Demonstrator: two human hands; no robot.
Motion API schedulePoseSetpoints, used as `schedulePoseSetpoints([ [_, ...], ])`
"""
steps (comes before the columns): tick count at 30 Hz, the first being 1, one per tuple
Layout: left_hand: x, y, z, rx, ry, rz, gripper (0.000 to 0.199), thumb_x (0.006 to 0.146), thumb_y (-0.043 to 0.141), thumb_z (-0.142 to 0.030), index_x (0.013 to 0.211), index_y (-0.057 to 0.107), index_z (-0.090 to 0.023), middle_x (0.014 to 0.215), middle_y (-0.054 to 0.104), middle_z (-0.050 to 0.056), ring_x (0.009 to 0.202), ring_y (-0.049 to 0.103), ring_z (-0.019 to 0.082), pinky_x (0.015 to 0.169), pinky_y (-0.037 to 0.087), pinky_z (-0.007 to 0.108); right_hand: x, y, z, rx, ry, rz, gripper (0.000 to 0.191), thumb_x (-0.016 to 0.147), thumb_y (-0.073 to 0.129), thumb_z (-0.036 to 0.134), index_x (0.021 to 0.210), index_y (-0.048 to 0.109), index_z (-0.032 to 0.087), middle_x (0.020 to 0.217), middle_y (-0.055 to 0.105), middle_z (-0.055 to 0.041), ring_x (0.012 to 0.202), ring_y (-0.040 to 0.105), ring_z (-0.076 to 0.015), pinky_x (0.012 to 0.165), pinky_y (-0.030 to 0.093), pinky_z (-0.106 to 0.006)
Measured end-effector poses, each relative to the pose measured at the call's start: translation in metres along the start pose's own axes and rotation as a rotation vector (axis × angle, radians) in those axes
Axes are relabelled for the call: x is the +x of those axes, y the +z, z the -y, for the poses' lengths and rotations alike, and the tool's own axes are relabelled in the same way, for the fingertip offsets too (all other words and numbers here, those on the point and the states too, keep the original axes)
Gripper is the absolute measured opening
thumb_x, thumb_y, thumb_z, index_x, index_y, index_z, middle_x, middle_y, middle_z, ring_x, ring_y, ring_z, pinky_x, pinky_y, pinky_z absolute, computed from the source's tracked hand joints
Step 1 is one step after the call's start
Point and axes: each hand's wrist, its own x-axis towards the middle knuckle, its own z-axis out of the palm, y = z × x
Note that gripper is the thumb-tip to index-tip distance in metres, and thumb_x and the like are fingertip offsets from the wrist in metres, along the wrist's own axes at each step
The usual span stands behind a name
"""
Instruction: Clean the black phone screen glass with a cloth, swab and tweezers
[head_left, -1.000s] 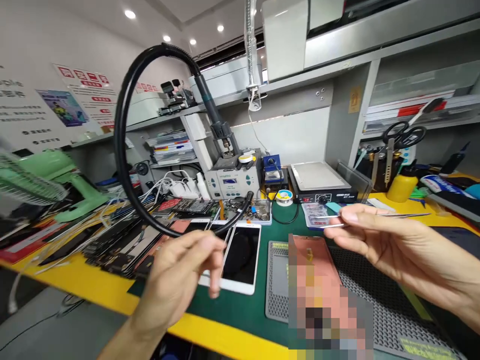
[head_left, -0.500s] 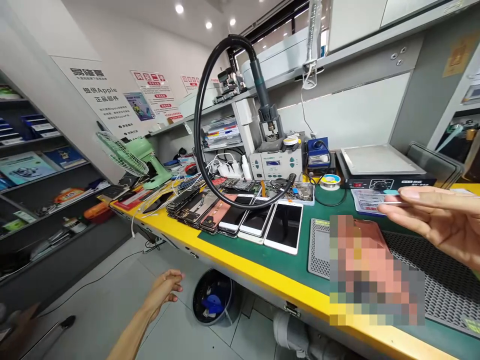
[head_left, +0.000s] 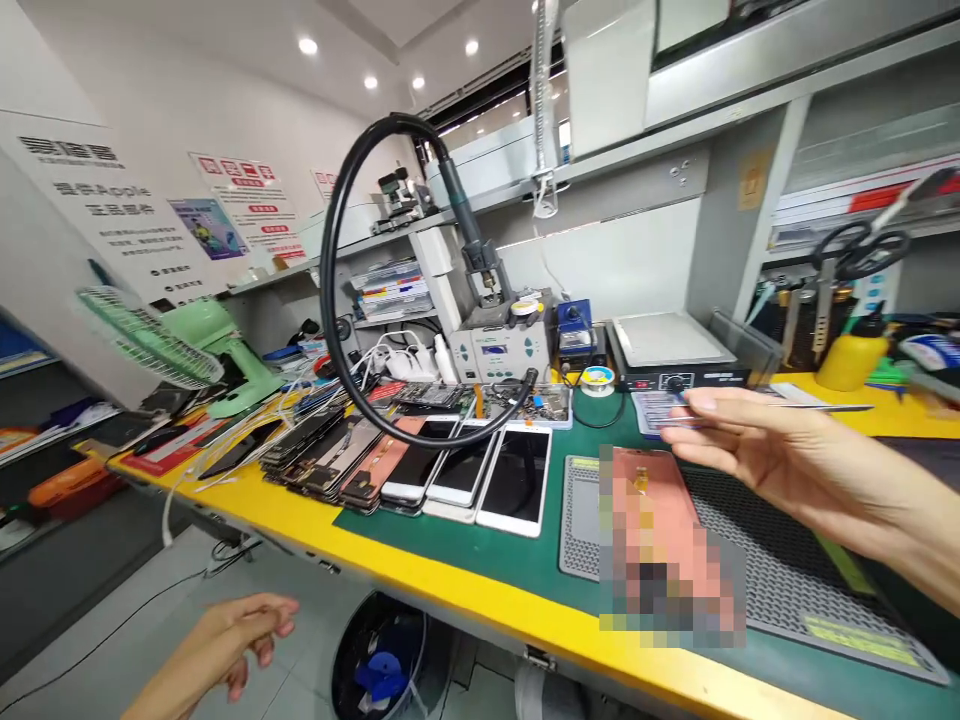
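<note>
My right hand (head_left: pixel 780 450) is closed in a pinch on a thin metal tool (head_left: pixel 832 406) whose slim shaft points right; its exact kind is unclear. Below that hand lies a copper-pink phone part (head_left: pixel 649 480) on a grey perforated mat (head_left: pixel 581 540). Pixelation covers much of this part. My left hand (head_left: pixel 232 640) hangs in the air in front of the bench, fingers loosely bent and apart, holding nothing. A black bin (head_left: pixel 352 660) stands on the floor to its right.
Several phones, including a white one (head_left: pixel 514 480), and stacked phone parts (head_left: pixel 322 460) lie left of the mat. A black hose (head_left: pixel 328 270) arcs above them from a rework station (head_left: pixel 491 350). Behind are a solder spool (head_left: pixel 598 381), a heating plate (head_left: pixel 675 345) and a green fan (head_left: pixel 217 345).
The view has turned right, bringing scissors and a yellow bottle into sight. My right hand has moved further in, and the tool's shaft now shows on its right. My left hand stays low, still empty.
</note>
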Motion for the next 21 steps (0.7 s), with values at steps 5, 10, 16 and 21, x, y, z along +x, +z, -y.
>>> schedulePoseSetpoints([
  [5,-0.059,0.047,-0.099,-0.178,0.148,0.328,0.045,0.062,0.086,-0.058,0.081,0.076,-0.019,0.066,0.069,0.005,0.043,0.058,0.015,0.027,0.042,0.019,-0.001,0.001,-0.001,-0.013,-0.007,0.013,0.016,0.071,0.086,0.019,0.086,0.083,0.017,0.090,0.082,-0.0092,0.082,0.079,-0.0225,0.082,0.068,-0.030],
  [10,-0.111,0.141,-0.185,-0.775,0.294,1.096,0.033,0.077,0.079,-0.037,0.056,0.067,-0.015,0.045,0.060,0.004,0.027,0.047,0.007,0.025,0.030,0.012,-0.006,0.001,0.003,-0.009,0.005,0.064,0.016,0.070,0.087,0.020,0.086,0.083,0.019,0.092,0.083,-0.0083,0.083,0.079,-0.0250,0.083,0.068,-0.032],
  [16,-0.099,0.257,-0.173,-1.173,0.478,1.096,0.072,0.073,0.043,-0.091,0.042,0.039,-0.026,0.019,0.002,-0.010,0.015,0.008,0.008,0.021,0.015,0.022,0.001,-0.015,-0.008,0.010,0.046,0.033,0.024,0.068,0.090,0.029,0.090,0.085,0.023,0.108,0.082,-0.0122,0.101,0.077,-0.0351,0.087,0.069,-0.035],
  [21,-0.102,0.283,-0.147,-1.105,0.509,0.856,0.083,0.072,0.013,-0.097,0.056,0.055,-0.028,0.022,0.008,-0.008,0.021,0.007,0.009,0.029,0.015,0.026,0.013,-0.023,-0.016,0.012,0.040,0.045,0.020,0.072,0.086,0.034,0.090,0.086,0.027,0.102,0.083,-0.0099,0.105,0.076,-0.0368,0.084,0.069,-0.032],
])
